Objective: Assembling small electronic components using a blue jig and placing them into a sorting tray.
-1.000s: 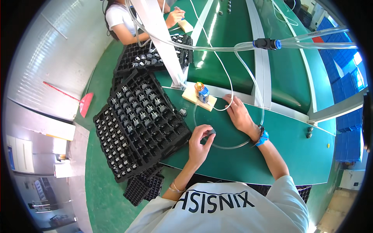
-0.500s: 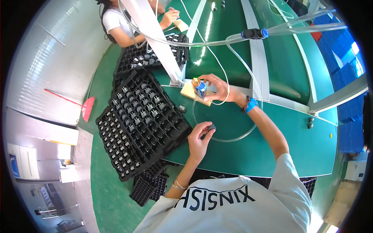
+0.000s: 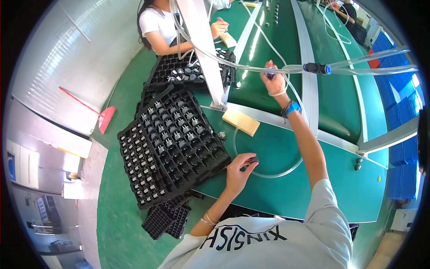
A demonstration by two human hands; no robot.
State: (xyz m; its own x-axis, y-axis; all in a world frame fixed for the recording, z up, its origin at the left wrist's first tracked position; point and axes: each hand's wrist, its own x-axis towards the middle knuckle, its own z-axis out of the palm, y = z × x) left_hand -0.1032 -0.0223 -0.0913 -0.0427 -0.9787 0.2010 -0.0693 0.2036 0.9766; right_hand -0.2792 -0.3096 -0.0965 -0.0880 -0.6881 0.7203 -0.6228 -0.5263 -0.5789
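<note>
My left hand is closed in a pinch on a small dark grey round part, low over the near green tabletop. Further out, my right hand reaches over the green belt. Its fingers are wrapped round a small blue thing, mostly hidden by the fingers. The pale yellow block lies bare on the table between my hands. To the left of my left hand sits a black compartment tray with grey pronged plug parts in many pockets. One loose small part lies beside that tray.
A second black tray with white-pronged parts overhangs the floor. A white post and clear hoses with a black connector cross the space. A co-worker sits far left by another tray. Small parts dot the far belt.
My right hand has moved away from the yellow block and out over the belt; the blue thing with the orange top has left the block. My left hand keeps its pinch. The view has shifted.
</note>
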